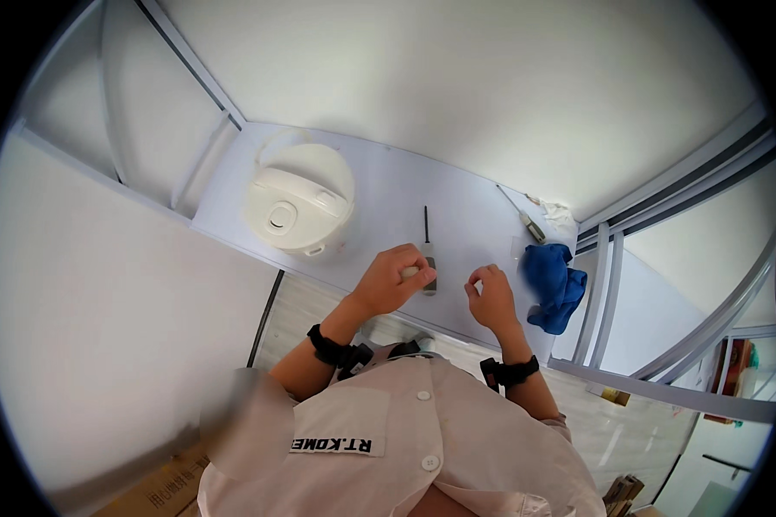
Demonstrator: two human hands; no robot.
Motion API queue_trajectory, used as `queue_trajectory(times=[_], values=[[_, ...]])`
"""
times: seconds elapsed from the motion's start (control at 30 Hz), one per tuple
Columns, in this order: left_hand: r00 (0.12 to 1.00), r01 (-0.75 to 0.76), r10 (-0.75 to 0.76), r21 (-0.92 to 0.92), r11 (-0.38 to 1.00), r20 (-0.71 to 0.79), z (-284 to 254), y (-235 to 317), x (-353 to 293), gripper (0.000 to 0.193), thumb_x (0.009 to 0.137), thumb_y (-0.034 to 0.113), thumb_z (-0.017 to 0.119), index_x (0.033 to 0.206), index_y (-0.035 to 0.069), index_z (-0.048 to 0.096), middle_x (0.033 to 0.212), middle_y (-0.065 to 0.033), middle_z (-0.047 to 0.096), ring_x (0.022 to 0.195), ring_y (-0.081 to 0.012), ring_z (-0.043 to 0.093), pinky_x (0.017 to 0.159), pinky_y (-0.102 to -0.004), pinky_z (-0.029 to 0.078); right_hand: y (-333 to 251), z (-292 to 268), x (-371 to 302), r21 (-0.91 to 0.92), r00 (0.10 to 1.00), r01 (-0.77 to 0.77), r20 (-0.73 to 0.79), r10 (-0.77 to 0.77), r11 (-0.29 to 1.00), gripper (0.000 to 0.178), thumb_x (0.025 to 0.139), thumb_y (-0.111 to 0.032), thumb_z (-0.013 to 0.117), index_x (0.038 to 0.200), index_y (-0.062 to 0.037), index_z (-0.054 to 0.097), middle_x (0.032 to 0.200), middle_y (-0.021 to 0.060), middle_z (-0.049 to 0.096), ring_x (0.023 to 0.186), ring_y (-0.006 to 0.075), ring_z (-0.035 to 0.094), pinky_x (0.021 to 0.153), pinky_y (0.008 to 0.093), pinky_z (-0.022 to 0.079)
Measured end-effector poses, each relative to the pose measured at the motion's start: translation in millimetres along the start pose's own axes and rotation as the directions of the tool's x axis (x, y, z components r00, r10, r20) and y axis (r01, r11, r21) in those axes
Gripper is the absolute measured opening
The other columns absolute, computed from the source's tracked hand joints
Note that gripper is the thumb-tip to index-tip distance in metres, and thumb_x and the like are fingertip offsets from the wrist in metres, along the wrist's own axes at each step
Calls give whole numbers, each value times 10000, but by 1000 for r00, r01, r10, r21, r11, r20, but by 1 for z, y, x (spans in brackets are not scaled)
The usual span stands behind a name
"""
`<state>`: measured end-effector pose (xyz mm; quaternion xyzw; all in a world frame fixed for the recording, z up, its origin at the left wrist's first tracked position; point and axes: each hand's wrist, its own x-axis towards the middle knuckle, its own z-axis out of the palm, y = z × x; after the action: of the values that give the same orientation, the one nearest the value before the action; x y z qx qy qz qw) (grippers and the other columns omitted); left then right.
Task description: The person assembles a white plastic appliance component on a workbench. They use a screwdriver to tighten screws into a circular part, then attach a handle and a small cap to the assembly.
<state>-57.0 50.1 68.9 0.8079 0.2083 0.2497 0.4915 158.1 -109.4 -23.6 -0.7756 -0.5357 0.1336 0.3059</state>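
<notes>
My left hand point(391, 280) is closed around a small cream-coloured piece point(410, 272), whose kind I cannot make out. Just beside its fingertips, a screwdriver with a grey handle point(430, 280) lies on the white table point(388, 172), its dark shaft pointing away from me. Over the table's near edge, my right hand point(492, 299) has thumb and fingers drawn together in a pinch; anything between them is too small to name. A white rice cooker point(306, 237) with its lid down stands at the left end of the table.
A second screwdriver point(533, 228) lies at the far right, near a crumpled white wrapping point(559, 214). The blue cloth point(553, 280) is bunched at the right edge. White panels and metal frame bars point(610, 293) border the table. A cardboard box point(159, 491) sits at lower left.
</notes>
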Motion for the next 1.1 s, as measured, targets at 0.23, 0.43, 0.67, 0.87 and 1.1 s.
queue_trajectory(times=[0.23,0.43,0.67,0.87,1.1], values=[[940,-341,338,83,936,55,-81,14,-1,129,934,150,722,867,62,655,866,-74,652,764,-271,613,677,-363,502,-133,-9,30,515,977,117,-213,-6,849,101,966,7,648,1057,-34,635,1049,93,661,859,236,604,794,322,495],[832,-552,550,190,812,70,-141,4,0,114,885,173,746,883,90,669,918,-49,664,788,-262,620,696,-395,507,-199,32,49,717,988,78,36,-149,693,136,1052,6,508,1136,-15,614,1078,70,620,906,186,562,842,294,475],[773,-634,621,165,755,130,-172,-14,-5,243,897,266,749,1054,93,682,1070,-85,658,945,-318,608,849,-440,492,-240,83,45,955,981,-175,189,-34,238,468,1142,-330,431,1444,8,545,1365,94,616,1254,188,569,1098,346,428],[807,-587,537,224,778,246,-183,-10,-14,440,918,301,739,1286,70,670,1270,-122,634,1145,-350,566,1002,-445,455,-256,99,44,985,990,-137,133,43,109,484,1124,-389,468,1405,-8,569,1296,74,633,1200,177,578,1046,341,460],[888,-437,452,465,770,86,-192,-1,13,374,918,288,742,1200,44,722,1289,-134,655,1202,-350,586,1060,-493,431,-255,88,50,888,993,-63,11,115,455,233,991,-198,552,1137,-34,630,1034,19,620,957,122,548,865,293,463]])
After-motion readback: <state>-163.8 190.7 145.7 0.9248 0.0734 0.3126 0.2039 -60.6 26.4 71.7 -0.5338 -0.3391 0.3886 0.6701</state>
